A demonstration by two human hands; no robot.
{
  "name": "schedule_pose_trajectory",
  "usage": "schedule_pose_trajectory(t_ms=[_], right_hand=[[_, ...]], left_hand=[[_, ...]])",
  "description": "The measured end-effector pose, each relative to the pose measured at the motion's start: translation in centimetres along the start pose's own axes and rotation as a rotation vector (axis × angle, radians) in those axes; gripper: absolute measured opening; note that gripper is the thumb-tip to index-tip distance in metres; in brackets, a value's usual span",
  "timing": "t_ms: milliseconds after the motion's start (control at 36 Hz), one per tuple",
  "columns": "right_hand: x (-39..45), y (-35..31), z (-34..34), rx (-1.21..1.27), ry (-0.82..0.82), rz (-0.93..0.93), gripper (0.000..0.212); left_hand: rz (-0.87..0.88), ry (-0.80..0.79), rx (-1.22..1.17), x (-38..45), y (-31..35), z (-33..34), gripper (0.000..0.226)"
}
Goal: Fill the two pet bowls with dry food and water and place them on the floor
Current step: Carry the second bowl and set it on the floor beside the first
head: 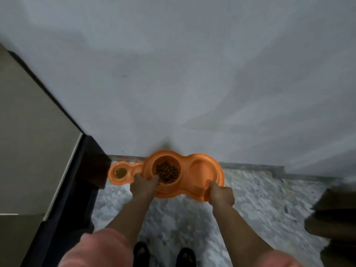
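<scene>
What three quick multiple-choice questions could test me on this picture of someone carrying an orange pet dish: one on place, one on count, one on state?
1. Where does the second orange feeder lie?
A. On the floor by the wall
B. On a shelf
C. In a sink

2. How many hands hold the double dish?
A. None
B. One
C. Two

3. What does the dish's left well hold?
A. Nothing
B. Dry food
C. Milk

Answers: 1 A, it sits low at the wall's foot. 2 C, the left hand and right hand each have a grip on its near rim. 3 B, brown kibble shows inside.
</scene>
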State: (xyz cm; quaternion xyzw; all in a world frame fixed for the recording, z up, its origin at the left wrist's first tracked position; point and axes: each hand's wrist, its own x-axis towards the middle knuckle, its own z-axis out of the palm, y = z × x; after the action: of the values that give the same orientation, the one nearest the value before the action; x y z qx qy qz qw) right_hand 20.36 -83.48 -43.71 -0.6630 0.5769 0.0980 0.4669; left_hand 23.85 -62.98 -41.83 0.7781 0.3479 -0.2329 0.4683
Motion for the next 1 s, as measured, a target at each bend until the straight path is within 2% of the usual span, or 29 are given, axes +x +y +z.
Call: schedule_pose_trajectory(t_ms=[194,445,695,1000], right_hand=[[13.6,5.7,9.7,0.014,0.015,0.016,0.062],[27.9,12.0,20.2,0.026,-0.003,-0.003,0.063],[35.0,14.0,26.2,0.023,-0.030,0.025,0.066],[38.1,13.9,28.9,-0.008,-0.078,0.048,0.062]], left_hand=[[-0.017,-0.003,-0.011,13.1,-6.5,8.8,0.062],[-0.039,-0.019,-0.071,28.0,-15.2,18.9,0.074],[-0.028,0.000,-0.053,36.9,-18.4,24.0,0.073],[-0.097,-0.030,0.011,40.6,-18.9,25.5,0.056]])
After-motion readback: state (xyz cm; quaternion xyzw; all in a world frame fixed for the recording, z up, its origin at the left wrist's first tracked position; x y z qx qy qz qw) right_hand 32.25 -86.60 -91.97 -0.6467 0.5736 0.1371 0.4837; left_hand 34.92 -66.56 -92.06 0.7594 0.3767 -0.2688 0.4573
